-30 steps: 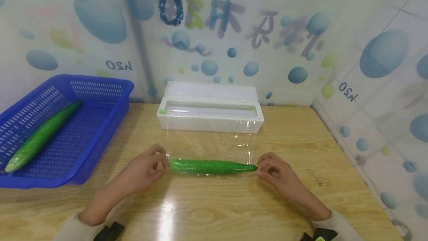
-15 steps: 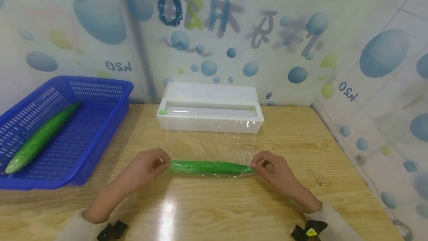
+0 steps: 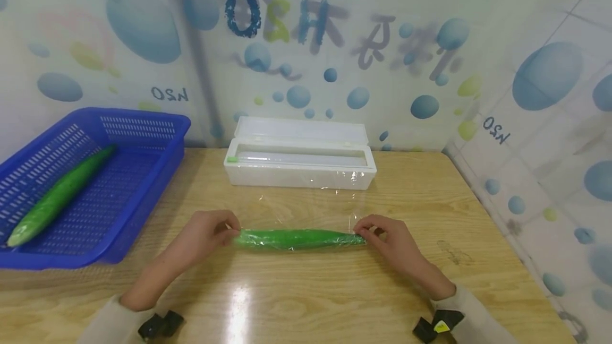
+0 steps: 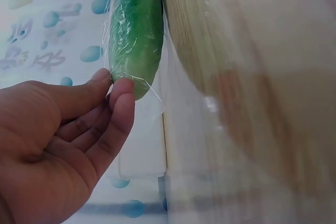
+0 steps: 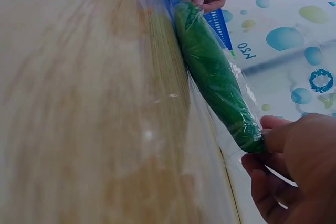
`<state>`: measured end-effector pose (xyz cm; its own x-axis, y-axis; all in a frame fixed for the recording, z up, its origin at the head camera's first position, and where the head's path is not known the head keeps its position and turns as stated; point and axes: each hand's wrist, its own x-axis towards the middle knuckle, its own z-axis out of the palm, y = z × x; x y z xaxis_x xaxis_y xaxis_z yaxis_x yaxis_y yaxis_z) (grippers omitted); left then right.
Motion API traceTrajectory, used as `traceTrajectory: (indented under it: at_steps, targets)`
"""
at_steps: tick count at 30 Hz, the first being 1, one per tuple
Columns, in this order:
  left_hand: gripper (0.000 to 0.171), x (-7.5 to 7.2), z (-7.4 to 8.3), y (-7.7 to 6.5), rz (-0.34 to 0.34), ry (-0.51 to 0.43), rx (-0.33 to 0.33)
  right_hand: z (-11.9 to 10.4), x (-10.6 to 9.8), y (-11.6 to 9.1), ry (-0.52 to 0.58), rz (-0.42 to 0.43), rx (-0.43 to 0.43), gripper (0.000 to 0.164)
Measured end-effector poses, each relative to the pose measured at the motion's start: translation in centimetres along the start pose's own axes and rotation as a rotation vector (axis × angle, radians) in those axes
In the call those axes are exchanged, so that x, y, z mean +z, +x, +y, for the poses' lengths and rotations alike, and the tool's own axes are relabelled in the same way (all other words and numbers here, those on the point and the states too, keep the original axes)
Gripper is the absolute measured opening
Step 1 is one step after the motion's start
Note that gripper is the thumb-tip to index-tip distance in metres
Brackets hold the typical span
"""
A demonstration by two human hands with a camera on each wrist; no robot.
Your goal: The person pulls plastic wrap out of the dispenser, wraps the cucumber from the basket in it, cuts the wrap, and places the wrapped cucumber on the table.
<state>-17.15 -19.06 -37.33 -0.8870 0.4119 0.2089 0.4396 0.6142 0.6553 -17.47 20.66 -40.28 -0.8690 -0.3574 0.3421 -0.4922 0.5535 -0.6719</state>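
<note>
A green cucumber lies crosswise on the table with clear plastic wrap over it. At its left end my left hand pinches the wrap between thumb and fingertips, right against the cucumber. My right hand pinches the wrap at the narrow right end, its thumb touching the tip in the right wrist view. Behind the cucumber stands a white wrap box, its lid up and a roll of film inside. The transparent film between box and cucumber shows only by its glints.
To the left, a blue plastic basket holds another cucumber, which looks shiny. A patterned wall rises behind the wooden table, and another wall borders it on the right.
My right hand has shifted left, from beside the cucumber's tip to over it. The left hand has barely moved. The film lies more closely around the cucumber, with more creases.
</note>
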Motion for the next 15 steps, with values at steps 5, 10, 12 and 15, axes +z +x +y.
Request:
traceTrajectory:
  at_steps: [5, 10, 12, 15]
  targets:
    - [0.008, -0.04, -0.09, 0.13, -0.008, 0.006, -0.021, -0.05, -0.04, 0.02, 0.033, -0.033, 0.009, 0.021]
    - [0.01, -0.05, -0.13, 0.19, -0.015, 0.011, -0.05, -0.16, -0.07, -0.01, 0.045, -0.061, 0.02, 0.021]
    - [0.012, -0.05, -0.13, 0.19, -0.018, 0.012, -0.061, -0.17, -0.09, -0.04, 0.043, -0.07, 0.022, 0.021]
    - [0.014, -0.05, -0.08, 0.2, -0.027, 0.011, -0.071, -0.11, -0.14, -0.03, 0.04, -0.076, 0.017, 0.022]
